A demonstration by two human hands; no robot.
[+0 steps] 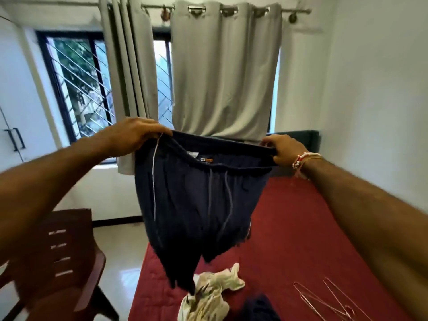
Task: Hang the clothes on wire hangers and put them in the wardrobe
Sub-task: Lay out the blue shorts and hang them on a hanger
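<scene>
A pair of dark navy shorts (196, 205) hangs in the middle of the frame, held up by its waistband above a bed (296, 228) with a red cover. The left hand (136, 133) pinches the waistband's left end, fingers curled over the cloth, and the right hand (280, 147) grips the right end the same way, so the band is stretched between them. A beaded bracelet (303, 158) sits on the right wrist. The shorts' legs dangle just over a crumpled white garment (213, 295) lying on the bed at the lower centre (whether they touch it cannot be told). Beside that, at the bottom edge, lies another dark garment (259, 306), and at the lower right a few wire hangers (328, 300) lie flat on the cover. A brown plastic chair (62, 262) stands at the lower left. Grey curtains (222, 72) hang before a window (78, 84) at the top, and white wardrobe doors (14, 140) with dark handles show at the left edge.
</scene>
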